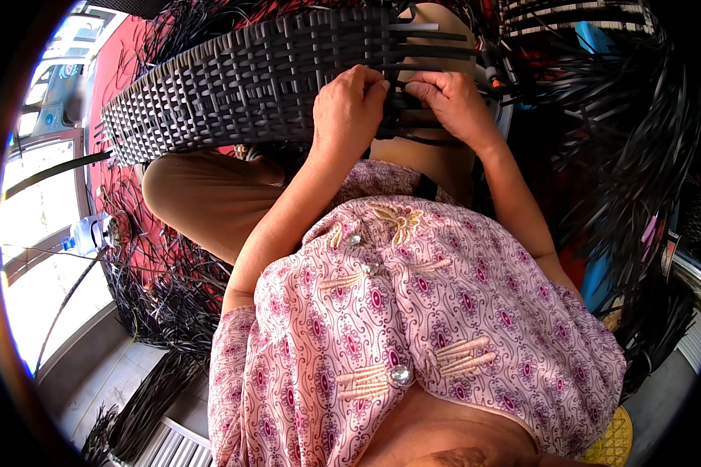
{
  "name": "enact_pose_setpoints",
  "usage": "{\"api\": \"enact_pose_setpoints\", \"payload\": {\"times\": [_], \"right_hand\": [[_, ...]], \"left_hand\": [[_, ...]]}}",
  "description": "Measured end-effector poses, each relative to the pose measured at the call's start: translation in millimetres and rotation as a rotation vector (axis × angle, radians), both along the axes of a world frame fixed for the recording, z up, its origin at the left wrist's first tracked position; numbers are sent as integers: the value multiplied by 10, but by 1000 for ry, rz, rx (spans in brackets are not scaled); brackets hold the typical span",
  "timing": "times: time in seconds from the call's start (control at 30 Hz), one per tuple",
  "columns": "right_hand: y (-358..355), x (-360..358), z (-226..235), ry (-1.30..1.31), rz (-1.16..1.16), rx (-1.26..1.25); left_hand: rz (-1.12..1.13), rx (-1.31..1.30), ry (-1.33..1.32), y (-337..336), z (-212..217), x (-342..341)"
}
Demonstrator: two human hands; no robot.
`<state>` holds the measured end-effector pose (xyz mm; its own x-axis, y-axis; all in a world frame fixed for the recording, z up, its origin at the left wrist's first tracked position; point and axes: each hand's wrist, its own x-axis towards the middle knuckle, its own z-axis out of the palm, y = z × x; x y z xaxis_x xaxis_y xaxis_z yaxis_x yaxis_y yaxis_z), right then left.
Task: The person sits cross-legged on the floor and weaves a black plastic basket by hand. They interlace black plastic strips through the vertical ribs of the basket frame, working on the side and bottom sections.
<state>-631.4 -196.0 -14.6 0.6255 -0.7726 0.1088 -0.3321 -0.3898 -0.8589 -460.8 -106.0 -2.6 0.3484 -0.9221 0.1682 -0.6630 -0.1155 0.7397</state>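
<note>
A long, curved panel woven from dark flat strips (234, 86) lies across my lap, running from the far left to the middle. At its right end several unwoven strip ends (436, 53) stick out past the weave. My left hand (347, 110) rests over that end, closed, its thumb and forefinger pinching a dark strip at the weave's edge. Just to the right, my right hand (461, 110) is closed too, finger and thumb pinched on a strip between the two hands. The fingers partly hide the pinched strip, so I cannot tell how it runs through the weave.
Loose dark strips lie heaped at the left (160, 288) on a red floor covering (117, 74). A thick bundle of strips (623, 148) fills the right side. A clear plastic bottle (87, 233) is at the left, a yellow lattice seat (619, 436) at the lower right.
</note>
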Motion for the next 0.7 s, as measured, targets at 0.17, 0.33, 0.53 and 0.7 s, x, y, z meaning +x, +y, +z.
{"api": "enact_pose_setpoints", "payload": {"times": [0.17, 0.33, 0.53, 0.7], "right_hand": [[-91, 3, 63, 100, 80, 115], [-89, 64, 64, 86, 74, 66], [-60, 61, 90, 133, 72, -58], [-66, -151, 260, 150, -18, 139]], "left_hand": [[-19, -69, -184, 84, 107, -21], [-46, -88, -112, 42, 46, 50], [-6, -155, -40, 70, 18, 115], [94, -145, 126, 194, -41, 234]]}}
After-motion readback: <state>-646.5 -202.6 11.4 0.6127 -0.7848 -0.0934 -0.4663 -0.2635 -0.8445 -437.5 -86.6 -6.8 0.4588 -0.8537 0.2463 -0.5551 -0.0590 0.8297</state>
